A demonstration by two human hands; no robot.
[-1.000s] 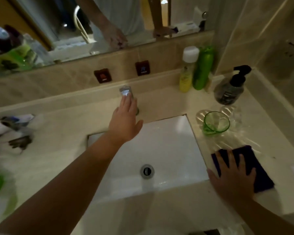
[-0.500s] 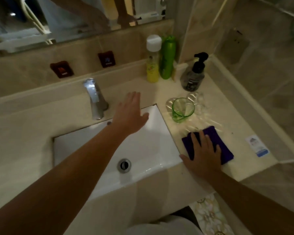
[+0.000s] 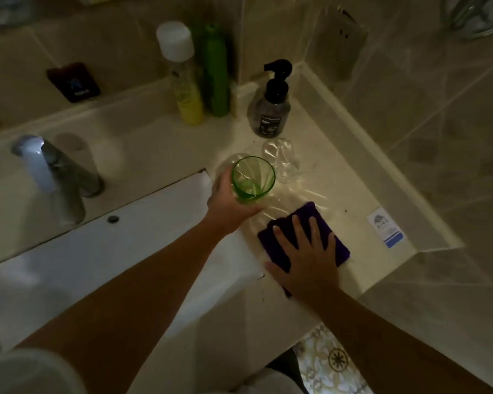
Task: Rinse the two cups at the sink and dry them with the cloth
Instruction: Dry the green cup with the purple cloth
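Observation:
My left hand (image 3: 228, 201) grips the green glass cup (image 3: 253, 179), which stands upright on the counter just right of the white sink (image 3: 97, 257). A clear glass cup (image 3: 281, 157) stands right behind it, toward the wall. My right hand (image 3: 305, 257) rests flat, fingers spread, on the folded dark purple cloth (image 3: 337, 247) lying on the counter near the front edge. The chrome tap (image 3: 54, 174) stands at the left behind the basin; no water is visible.
A black-pump soap bottle (image 3: 271, 109), a yellow spray can with a white cap (image 3: 182, 81) and a green bottle (image 3: 215, 72) stand along the back wall. A white-and-blue sticker (image 3: 384, 227) lies on the counter (image 3: 353, 180) at the right. Tiled walls close the corner.
My left hand left the tap, crossed over the basin to the right and closed around the green cup. The right hand stayed on the cloth. The view swung right.

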